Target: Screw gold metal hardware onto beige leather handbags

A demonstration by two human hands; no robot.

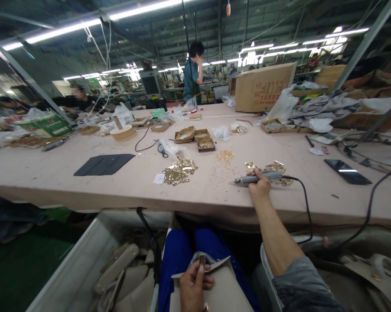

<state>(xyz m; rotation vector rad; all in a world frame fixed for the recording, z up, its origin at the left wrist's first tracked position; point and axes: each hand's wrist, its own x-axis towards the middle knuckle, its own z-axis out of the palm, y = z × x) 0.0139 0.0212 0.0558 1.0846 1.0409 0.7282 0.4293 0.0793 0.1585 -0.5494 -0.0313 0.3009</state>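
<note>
My right hand (259, 185) rests on the pink worktable (117, 182) with its fingers wrapped round a grey corded electric screwdriver (257, 177), whose tip points left. Small gold metal pieces (273, 167) lie just beyond it, a scatter of tiny gold screws (225, 157) further left, and a bigger pile of gold clasps (179, 170) left of that. Down at my lap, my left hand (193, 285) pinches a small gold clasp (201, 260) against a beige bag flap (211, 286) lying over my blue trousers.
A black phone (347, 171) lies right of the screwdriver, its cable (307, 208) dropping over the table edge. Dark leather panels (103, 164) lie left. Small cardboard trays (195, 138) and a large carton (263, 86) stand farther back. Beige bag parts (124, 268) fill a bin below. Other people work behind.
</note>
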